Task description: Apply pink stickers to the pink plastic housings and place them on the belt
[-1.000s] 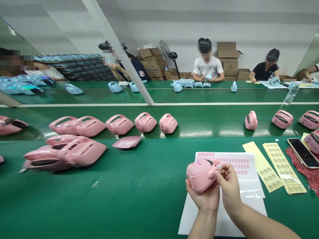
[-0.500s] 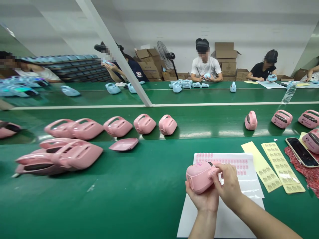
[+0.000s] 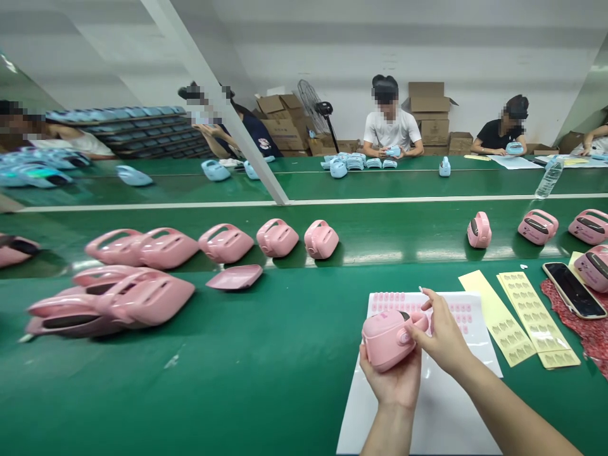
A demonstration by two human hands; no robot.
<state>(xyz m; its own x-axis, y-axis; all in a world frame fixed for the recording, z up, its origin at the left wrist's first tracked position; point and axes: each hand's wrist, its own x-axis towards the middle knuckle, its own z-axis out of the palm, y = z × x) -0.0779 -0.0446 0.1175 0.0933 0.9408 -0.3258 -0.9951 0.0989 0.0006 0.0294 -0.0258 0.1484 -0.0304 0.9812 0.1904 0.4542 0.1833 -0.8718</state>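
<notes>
My left hand cradles a pink plastic case with a carry handle, tilted above a white sheet. Its fingers are closed round the underside. Over the case's right side, my right hand has its thumb at the round knob-like end of the handle, its other fingers raised and apart. Beneath the hands lies a sticker sheet with rows of small pink stickers, on top of white paper. The case hides part of the sticker rows.
Pink cases line the green bench, with a pile at left and a loose pink panel. Yellow sticker sheets, a phone and red wrap lie right. Co-workers sit opposite beyond a slanted post.
My right hand's index finger has lifted away from the handle, and its fingers have spread. The case has shifted slightly right in my left hand.
</notes>
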